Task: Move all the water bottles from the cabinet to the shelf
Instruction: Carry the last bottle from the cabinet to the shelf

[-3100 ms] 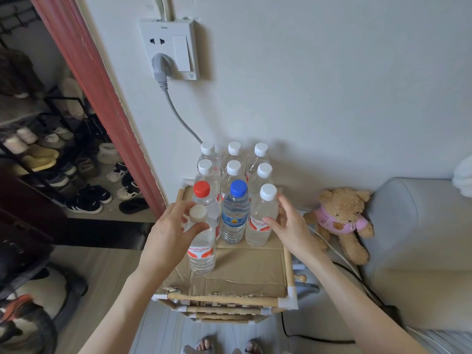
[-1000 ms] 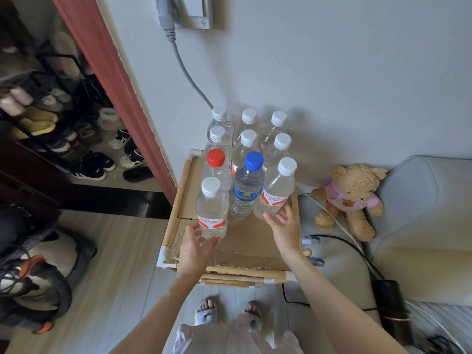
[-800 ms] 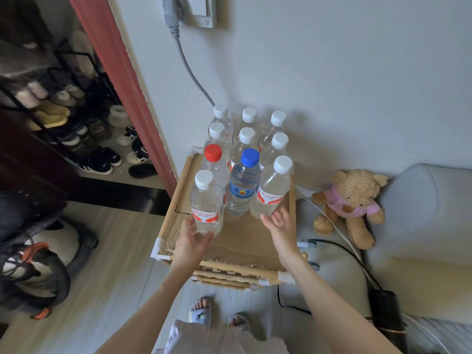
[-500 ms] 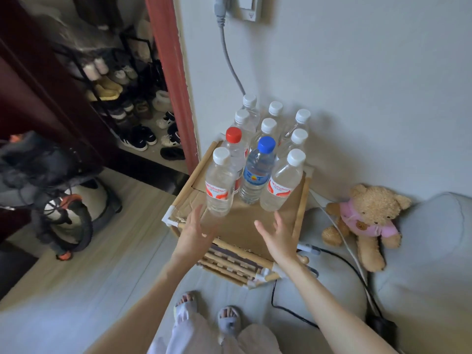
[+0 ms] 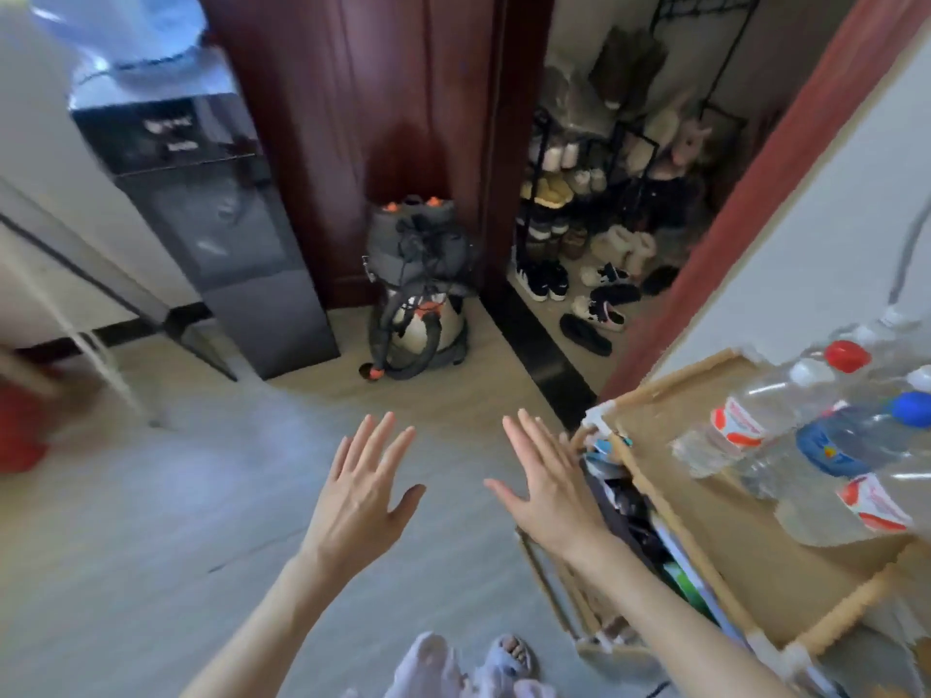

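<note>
Bamboo-framed shelf, at 3 o'clock of the view: its cardboard-lined top carries the water bottles, standing close together in a cluster against the white wall.

Bottles countable here: a white-capped one with a red-and-white label at the front, a red-capped one behind it, a blue-capped one with a blue label beside it, and another red-and-white-labelled one at the frame's right edge. More stand behind; blur and the frame edge prevent a full count.

Left hand, at 6 o'clock: fingers straight and spread, palm down over the floor, holding nothing.

Right hand, just right of it: fingers straight and apart, empty, near the shelf's front corner but not touching a bottle.

Cabinet: not identifiable in this view, and whether any bottles remain there cannot be told.

Progress, as a judgement: a good many bottles are already placed on the shelf. Both hands being free suggests either another trip or the task nearly done.

Other items: dark water dispenser at 10 o'clock; grey vacuum cleaner at 12 o'clock; shoe rack at 1 o'clock.
</note>
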Action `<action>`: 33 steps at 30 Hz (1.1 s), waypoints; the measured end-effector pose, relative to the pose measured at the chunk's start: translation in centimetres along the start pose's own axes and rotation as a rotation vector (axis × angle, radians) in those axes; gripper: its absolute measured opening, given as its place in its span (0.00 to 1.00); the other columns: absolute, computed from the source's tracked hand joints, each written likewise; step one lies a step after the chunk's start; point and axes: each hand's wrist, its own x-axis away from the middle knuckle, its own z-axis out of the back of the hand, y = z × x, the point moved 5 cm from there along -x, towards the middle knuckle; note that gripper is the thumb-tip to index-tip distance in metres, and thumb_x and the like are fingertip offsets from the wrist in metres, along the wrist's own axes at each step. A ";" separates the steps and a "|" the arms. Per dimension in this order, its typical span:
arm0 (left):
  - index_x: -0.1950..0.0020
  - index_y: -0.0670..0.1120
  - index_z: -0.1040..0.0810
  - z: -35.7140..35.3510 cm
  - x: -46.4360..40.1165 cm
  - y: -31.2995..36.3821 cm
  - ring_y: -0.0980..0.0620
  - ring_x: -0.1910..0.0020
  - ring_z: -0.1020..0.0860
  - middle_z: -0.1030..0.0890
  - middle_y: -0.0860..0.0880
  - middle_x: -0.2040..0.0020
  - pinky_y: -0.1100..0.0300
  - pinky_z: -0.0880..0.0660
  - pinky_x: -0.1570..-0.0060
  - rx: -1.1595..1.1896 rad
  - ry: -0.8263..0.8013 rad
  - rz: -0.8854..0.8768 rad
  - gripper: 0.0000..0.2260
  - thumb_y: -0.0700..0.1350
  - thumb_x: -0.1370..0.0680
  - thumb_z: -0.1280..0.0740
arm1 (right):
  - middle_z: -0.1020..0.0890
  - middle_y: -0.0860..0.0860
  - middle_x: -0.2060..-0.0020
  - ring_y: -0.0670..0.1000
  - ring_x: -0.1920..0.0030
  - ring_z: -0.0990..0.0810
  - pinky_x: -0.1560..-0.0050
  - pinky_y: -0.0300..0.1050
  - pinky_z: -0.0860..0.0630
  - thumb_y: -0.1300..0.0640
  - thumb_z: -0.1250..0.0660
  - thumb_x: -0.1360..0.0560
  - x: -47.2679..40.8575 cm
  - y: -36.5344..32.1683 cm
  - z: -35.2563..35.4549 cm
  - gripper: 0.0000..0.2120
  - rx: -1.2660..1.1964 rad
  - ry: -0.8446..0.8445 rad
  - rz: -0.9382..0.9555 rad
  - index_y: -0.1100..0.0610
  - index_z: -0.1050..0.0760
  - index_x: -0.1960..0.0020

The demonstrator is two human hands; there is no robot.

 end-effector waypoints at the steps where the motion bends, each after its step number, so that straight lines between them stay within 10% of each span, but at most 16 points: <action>1: 0.29 0.49 0.40 2.0 2.5 -3.5 0.44 0.28 0.45 0.38 0.44 0.28 0.47 0.47 0.32 -0.013 0.035 0.090 0.27 0.60 0.25 0.47 | 0.51 0.50 0.25 0.49 0.25 0.55 0.29 0.45 0.63 0.34 0.53 0.29 -1.6 -4.0 -1.5 0.36 0.005 -0.021 0.087 0.50 0.55 0.26; 14: 0.31 0.48 0.37 19.5 34.8 -30.0 0.42 0.30 0.40 0.33 0.43 0.31 0.45 0.42 0.34 -0.098 0.409 0.937 0.32 0.66 0.26 0.58 | 0.37 0.56 0.29 0.57 0.27 0.42 0.28 0.57 0.48 0.41 0.40 0.27 -4.9 -47.8 -19.3 0.32 -0.041 -0.246 0.822 0.54 0.42 0.28; 20: 0.32 0.47 0.35 21.0 47.5 -35.7 0.40 0.30 0.38 0.32 0.41 0.31 0.44 0.39 0.35 -0.099 0.491 1.298 0.28 0.60 0.27 0.47 | 0.39 0.55 0.27 0.55 0.26 0.45 0.28 0.55 0.51 0.42 0.40 0.25 -2.7 -63.4 -27.0 0.32 -0.006 -0.389 1.098 0.54 0.46 0.27; 33: 0.29 0.49 0.39 33.3 61.5 -57.2 0.45 0.27 0.45 0.38 0.44 0.27 0.47 0.46 0.31 -0.189 0.647 1.613 0.31 0.62 0.28 0.50 | 0.40 0.55 0.27 0.55 0.26 0.46 0.29 0.54 0.55 0.34 0.54 0.30 -3.4 -97.3 -41.1 0.37 -0.059 -0.531 1.486 0.51 0.47 0.27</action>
